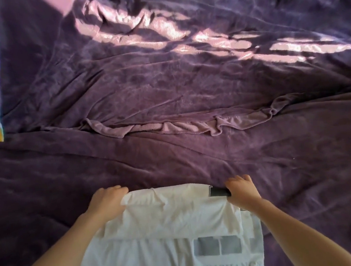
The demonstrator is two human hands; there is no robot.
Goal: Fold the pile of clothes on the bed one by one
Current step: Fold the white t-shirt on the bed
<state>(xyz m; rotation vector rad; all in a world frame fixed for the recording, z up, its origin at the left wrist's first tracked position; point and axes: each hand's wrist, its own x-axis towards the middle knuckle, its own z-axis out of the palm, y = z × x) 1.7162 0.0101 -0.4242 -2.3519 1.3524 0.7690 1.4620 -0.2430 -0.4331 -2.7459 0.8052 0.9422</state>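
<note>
Shirt [170, 223] — between left hand [107, 200], right hand [241, 188]

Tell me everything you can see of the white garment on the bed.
The white garment is thin, creased cloth lying on the purple blanket at the near edge of the view. Its far end is doubled over into a soft fold. Grey blocks and the letters UNCHANG show faintly on the near part, towards the right. A black patch sits at the fold's far right corner. The left hand grips the fold's left corner and the right hand grips its right corner.
</note>
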